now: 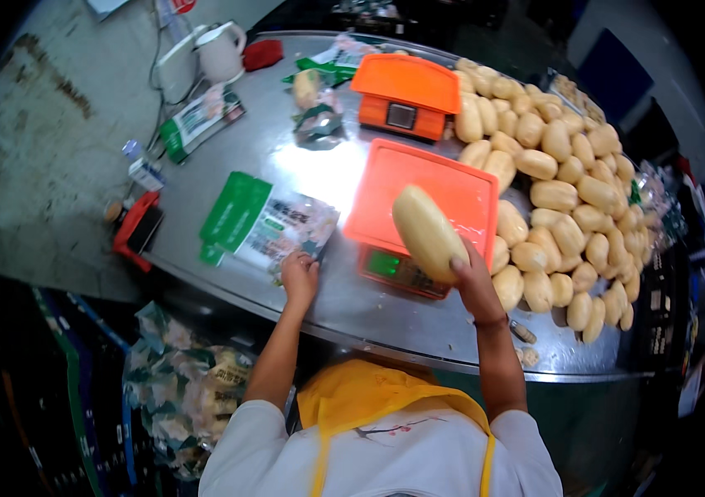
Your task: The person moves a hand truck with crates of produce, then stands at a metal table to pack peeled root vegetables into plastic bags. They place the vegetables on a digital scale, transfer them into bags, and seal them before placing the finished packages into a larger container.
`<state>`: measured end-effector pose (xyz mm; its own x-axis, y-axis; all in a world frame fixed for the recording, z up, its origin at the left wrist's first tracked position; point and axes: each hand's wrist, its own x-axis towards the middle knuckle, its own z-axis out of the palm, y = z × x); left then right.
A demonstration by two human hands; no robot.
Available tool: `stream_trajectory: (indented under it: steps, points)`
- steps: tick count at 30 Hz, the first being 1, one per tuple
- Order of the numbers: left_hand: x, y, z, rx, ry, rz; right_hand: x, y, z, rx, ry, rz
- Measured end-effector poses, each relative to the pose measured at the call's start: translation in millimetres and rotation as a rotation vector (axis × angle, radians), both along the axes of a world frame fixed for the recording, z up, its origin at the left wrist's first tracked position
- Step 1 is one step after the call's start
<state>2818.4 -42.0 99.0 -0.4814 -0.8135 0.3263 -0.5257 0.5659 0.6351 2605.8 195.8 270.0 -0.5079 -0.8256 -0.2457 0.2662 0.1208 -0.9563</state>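
Observation:
My right hand grips the near end of a long, pale yellow lotus root, tilted above the orange-topped scale. A green display glows on the scale's near side. My left hand is closed at the near edge of a green and clear printed plastic bag, which lies flat on the metal table. Whether anything is inside that bag I cannot tell. To the right of the scale is a big heap of similar lotus roots.
A second orange scale stands behind the first. More bags lie at the back, near a white kettle. A red and black device sits at the table's left edge. Filled bags are below, at the lower left.

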Motion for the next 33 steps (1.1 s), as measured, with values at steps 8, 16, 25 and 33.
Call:
stream_trajectory:
  steps: [8,16,25,33]
  points:
    - [22.9,-11.5,-19.2,0.505,0.032,0.024,85.1,-13.5,-56.0,-0.016,-0.407,0.334]
    - [46.5,-12.4,7.7,1.046,0.298,-0.090,110.0,-43.2,-108.3,0.102,-0.435,0.178]
    - [33.3,27.8,29.3,0.277,0.271,-0.032,107.3,-54.8,-98.0,0.305,-0.174,0.305]
    - [38.1,40.1,44.1,-0.142,0.126,-0.051,97.8,-67.2,-117.7,-0.043,-1.167,0.227]
